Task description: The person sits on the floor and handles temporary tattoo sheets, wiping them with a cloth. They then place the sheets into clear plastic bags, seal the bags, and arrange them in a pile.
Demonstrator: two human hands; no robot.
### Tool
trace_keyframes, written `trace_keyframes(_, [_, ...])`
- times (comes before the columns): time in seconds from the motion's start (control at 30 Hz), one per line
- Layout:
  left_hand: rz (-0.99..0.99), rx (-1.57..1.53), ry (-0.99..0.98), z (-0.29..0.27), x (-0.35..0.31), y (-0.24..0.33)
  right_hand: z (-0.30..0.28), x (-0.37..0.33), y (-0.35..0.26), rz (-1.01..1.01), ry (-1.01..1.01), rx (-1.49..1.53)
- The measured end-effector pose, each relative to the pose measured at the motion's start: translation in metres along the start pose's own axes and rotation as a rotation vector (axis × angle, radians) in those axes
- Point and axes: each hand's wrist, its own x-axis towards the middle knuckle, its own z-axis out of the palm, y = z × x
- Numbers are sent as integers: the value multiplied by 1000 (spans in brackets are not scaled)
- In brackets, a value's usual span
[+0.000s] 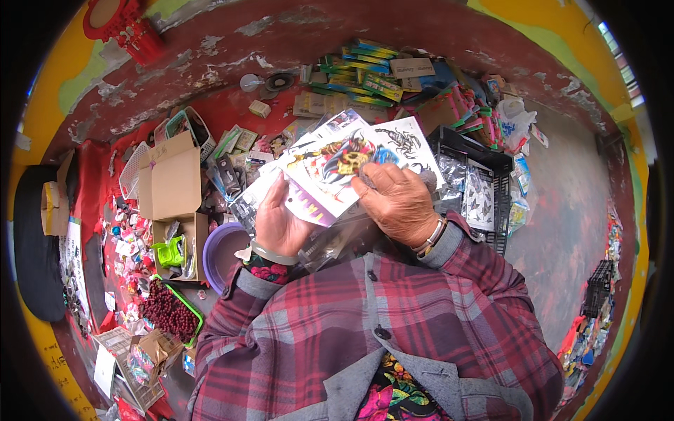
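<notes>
In front of my chest I hold several printed picture sheets, like temporary tattoo sheets. The top sheet (326, 165) is white with a colourful skull design and a purple strip along its lower edge. Behind it, to the right, shows a sheet with a black scorpion (407, 142). My left hand (281, 221) supports the lower left of the sheets, thumb on top. My right hand (399, 202) is curled over the right side, thumb and forefinger pinched at the top sheet's edge. Its other fingertips are partly hidden.
A black crate (503, 203) with packaged sheets stands at my right. Left are an open cardboard box (168, 179), a purple basin (223, 252) and dark red beads (168, 309) in a green-rimmed tray. Yellow-green boxes (361, 67) are piled ahead by the wall.
</notes>
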Motion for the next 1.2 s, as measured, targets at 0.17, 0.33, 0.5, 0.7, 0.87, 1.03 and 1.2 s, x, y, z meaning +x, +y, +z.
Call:
trace_keyframes(0.17, [51,262,-104,20,0,3,-30,16,27,245,407,306])
trace_keyframes(0.33, [290,516,39,8,7,5,-45,7,58,1000,498,1574])
trace_keyframes(0.5, [123,225,-58,2,7,-11,3,-12,52,1175,388,2016])
trace_keyframes(0.7, [142,167,-94,-7,8,-21,22,-19,41,1192,272,1960])
trace_keyframes(0.87, [92,302,127,-15,11,-26,21,-28,48,1150,25,1800])
trace_keyframes(1.03, [-69,262,199,-30,11,-10,-33,-41,94,934,-288,1265])
trace_keyframes(1.2, [-169,203,189,-43,9,-6,-59,4,69,898,279,1559])
